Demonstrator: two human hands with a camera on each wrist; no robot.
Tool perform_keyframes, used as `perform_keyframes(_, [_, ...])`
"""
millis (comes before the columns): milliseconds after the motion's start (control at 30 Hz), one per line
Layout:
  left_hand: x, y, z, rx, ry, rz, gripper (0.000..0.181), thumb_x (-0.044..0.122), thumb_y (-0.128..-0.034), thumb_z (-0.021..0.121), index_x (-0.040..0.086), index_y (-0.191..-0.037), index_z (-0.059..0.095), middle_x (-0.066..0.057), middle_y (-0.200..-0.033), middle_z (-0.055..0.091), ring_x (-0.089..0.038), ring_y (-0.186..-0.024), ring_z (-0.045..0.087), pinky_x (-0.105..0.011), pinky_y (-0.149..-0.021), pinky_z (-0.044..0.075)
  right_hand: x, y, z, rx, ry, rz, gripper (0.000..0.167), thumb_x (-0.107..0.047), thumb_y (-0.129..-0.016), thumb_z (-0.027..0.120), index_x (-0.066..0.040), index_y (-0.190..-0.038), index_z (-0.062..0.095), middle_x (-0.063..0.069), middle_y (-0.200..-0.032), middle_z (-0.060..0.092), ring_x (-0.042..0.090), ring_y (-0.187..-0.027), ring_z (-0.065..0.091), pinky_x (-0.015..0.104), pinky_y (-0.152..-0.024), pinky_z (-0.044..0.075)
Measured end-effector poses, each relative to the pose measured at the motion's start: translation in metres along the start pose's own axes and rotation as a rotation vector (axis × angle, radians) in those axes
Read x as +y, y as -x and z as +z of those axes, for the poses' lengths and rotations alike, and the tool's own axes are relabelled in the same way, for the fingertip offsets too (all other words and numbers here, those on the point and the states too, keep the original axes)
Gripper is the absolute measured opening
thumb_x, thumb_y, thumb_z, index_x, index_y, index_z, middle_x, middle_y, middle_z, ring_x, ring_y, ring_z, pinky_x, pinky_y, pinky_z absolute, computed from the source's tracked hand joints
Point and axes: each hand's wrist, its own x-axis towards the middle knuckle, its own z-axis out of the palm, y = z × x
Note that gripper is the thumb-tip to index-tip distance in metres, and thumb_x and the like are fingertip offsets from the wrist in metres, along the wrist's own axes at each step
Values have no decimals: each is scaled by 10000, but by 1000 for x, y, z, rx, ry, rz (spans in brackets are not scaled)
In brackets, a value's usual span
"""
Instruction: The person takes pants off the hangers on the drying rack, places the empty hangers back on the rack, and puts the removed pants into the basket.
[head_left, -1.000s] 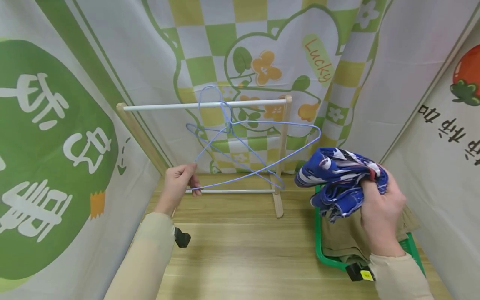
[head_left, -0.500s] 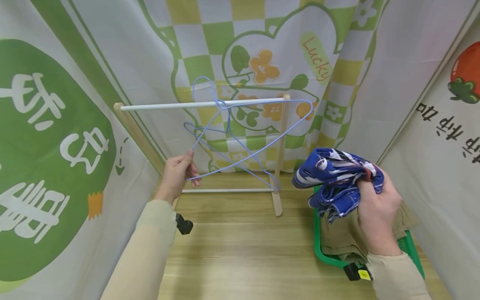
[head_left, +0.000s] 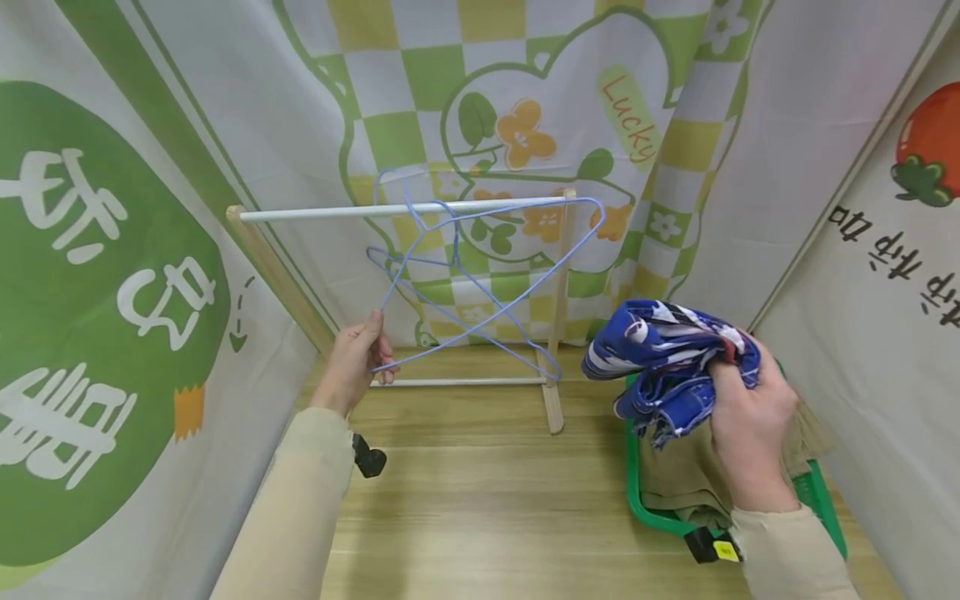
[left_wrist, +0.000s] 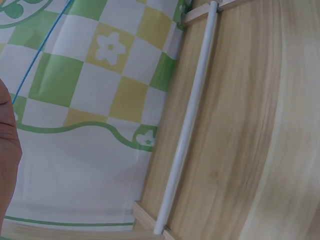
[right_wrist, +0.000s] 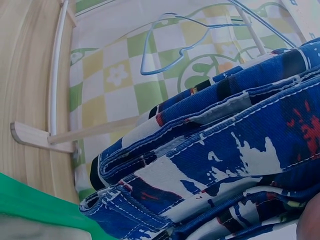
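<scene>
My left hand [head_left: 354, 357] pinches one end of a light blue wire hanger [head_left: 551, 268], whose hook reaches up beside the rack's top rail. A second blue hanger [head_left: 557, 367] hangs on the rack behind it, and the two outlines cross. At the right, my right hand [head_left: 753, 421] grips a folded blue denim garment [head_left: 667, 367] with white and red print. Its stitched edges and folds fill much of the right wrist view, where the denim [right_wrist: 220, 150] hides most of the hand. Only part of the left hand [left_wrist: 7, 155] enters the left wrist view.
A wooden rack with a white top rail [head_left: 330, 213] and a low white bar [head_left: 465, 382] stands on the wood-grain surface [head_left: 450, 483]. Below the right hand sits a green basket [head_left: 637, 483] holding khaki cloth [head_left: 678, 479]. Printed curtains surround the space.
The held hanger has tilted and shifted left; its right end has risen and its hook has moved left along the top rail. The right hand and garment stay nearly in place.
</scene>
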Motion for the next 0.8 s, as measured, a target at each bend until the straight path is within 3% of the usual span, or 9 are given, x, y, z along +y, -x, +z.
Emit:
perform_keyframes(400, [-18, 19, -11, 103, -65, -141, 535, 457, -1055, 503, 62, -700, 568, -25, -644, 595, -132, -509, 589, -215, -461, 517, 3, 0, 4, -3, 17, -17, 277, -128, -938, 663, -140, -1199, 755, -202, -922, 677, -11, -773, 628, 99, -678, 504])
perform_keyframes(567, [-15, 22, -11, 108, -59, -152, 537, 457, -1046, 524, 48, -702, 577, -35, -636, 598, -139, -500, 591, -218, -456, 508, 2, 1, 4, -3, 18, -27, 268, -138, -942, 665, -142, -1193, 757, -186, -931, 683, -10, -777, 631, 102, -681, 503])
perform_keyframes(800, [-27, 20, -18, 168, -87, -163, 514, 496, -1030, 532, 70, -750, 597, -15, -658, 592, -140, -532, 590, -217, -479, 510, 3, 0, 6, -5, 15, -47, 253, -129, -942, 669, -120, -1178, 759, -219, -916, 674, -13, -763, 631, 99, -673, 504])
